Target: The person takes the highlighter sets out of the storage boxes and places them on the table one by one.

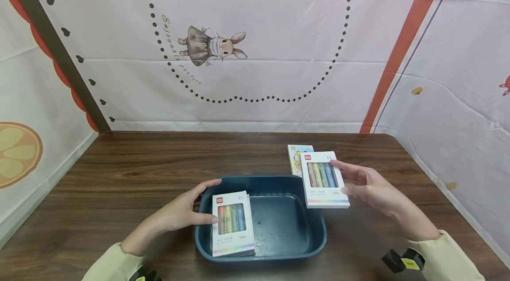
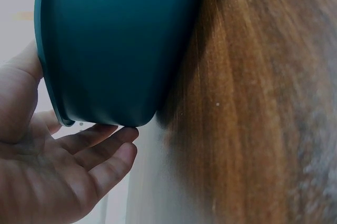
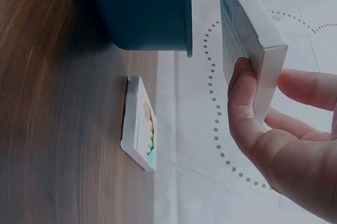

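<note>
My left hand (image 1: 179, 212) holds the left end of a dark teal plastic bin (image 1: 318, 239), its thumb over the rim and its fingers along the outside wall. Inside the bin, at the left, a white crayon box (image 1: 233, 242) with a clear window lies face up, with another layer showing beneath it. My right hand (image 1: 372, 190) pinches a matching crayon box (image 1: 326, 199) by its right edge. That box is raised above the table and overlaps the bin's right rim in the head view. In the right wrist view its back (image 3: 234, 37) and pale side show.
A small white box with a colourful cartoon picture (image 1: 294, 161) lies on the wooden table (image 1: 159, 161) behind the bin, partly covered by the held box in the head view. White printed cloth (image 1: 279, 51) hangs along the back and both sides of the table.
</note>
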Tool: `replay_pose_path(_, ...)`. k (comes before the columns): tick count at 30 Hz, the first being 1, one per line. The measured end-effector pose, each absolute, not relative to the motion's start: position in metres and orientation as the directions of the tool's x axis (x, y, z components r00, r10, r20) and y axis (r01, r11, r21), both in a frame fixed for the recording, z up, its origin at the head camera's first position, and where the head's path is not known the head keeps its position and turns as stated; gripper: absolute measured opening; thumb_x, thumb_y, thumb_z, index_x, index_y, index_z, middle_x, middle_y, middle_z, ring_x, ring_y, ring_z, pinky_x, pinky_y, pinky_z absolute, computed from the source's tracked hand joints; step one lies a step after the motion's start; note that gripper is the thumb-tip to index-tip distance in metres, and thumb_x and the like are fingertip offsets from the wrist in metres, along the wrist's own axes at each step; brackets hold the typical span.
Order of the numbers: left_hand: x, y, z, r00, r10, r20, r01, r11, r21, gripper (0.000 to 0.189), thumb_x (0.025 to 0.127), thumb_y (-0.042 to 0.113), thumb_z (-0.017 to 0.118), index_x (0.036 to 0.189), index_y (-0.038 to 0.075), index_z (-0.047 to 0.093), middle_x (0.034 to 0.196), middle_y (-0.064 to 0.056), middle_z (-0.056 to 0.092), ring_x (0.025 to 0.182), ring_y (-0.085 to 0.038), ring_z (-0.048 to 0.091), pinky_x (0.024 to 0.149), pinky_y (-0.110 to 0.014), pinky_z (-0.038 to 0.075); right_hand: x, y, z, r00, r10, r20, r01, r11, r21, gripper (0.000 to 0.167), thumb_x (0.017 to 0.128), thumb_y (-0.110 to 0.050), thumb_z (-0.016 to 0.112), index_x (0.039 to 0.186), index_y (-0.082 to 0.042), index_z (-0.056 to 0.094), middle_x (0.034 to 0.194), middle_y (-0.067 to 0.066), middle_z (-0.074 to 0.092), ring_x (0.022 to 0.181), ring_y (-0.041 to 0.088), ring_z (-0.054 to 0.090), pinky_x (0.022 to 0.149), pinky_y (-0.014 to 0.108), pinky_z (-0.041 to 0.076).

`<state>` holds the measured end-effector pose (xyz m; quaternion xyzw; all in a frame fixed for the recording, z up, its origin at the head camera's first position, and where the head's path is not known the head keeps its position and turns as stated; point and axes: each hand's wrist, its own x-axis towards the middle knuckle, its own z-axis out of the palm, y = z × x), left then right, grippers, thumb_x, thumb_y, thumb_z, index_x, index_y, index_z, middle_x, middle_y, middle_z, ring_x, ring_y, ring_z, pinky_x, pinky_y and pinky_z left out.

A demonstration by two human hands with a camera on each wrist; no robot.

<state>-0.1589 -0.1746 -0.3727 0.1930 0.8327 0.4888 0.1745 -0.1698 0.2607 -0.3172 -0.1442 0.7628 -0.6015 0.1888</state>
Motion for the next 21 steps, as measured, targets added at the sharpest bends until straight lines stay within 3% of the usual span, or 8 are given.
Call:
replay_pose_path(4, -0.159, -0.175, -0.373, -0.865, 0.491, -0.102, 0.151, 0.450, 0.880, 0.081, 0.075, 0.028, 0.075, 0.141, 0.021, 0.029, 0.134, -0.021, 0.040, 0.113, -0.032, 0.051, 0.091, -0.046, 0.044, -0.170, 0.266, -0.318, -0.888, -0.447, -0.111, 0.007, 0.229, -0.973, 0.064, 0.086, -0.002, 0.058, 0.142, -0.009, 0.029, 0.134, 0.021, 0.038, 0.098, 0.016, 0.057, 0.077, 0.031, 0.052)
replay_pose_path(13, -0.158, -0.175, -0.373, -0.866, 0.490, -0.103, 0.149, 0.448, 0.882, 0.081, 0.074, 0.029, 0.076, 0.141, 0.022, 0.029, 0.134, -0.021, 0.041, 0.114, -0.033, 0.051, 0.091, -0.047, 0.044, -0.171, 0.275, -0.318, -0.894, -0.429, -0.130, 0.024, 0.243, -0.970, 0.064, 0.086, -0.002, 0.058, 0.142, -0.014, 0.031, 0.137, 0.022, 0.034, 0.097, 0.015, 0.058, 0.077, 0.031, 0.052)
replay_pose_path(21, -0.158, -0.175, -0.373, -0.869, 0.484, -0.103, 0.150, 0.457, 0.877, 0.080, 0.074, 0.029, 0.075, 0.140, 0.023, 0.030, 0.134, -0.020, 0.041, 0.114, -0.032, 0.050, 0.092, -0.048, 0.042, -0.171, 0.285, -0.322, -0.877, -0.468, -0.103, 0.021, 0.178, -0.984, 0.062, 0.086, 0.002, 0.056, 0.140, -0.020, 0.036, 0.128, 0.001, 0.045, 0.098, 0.014, 0.058, 0.077, 0.031, 0.052)
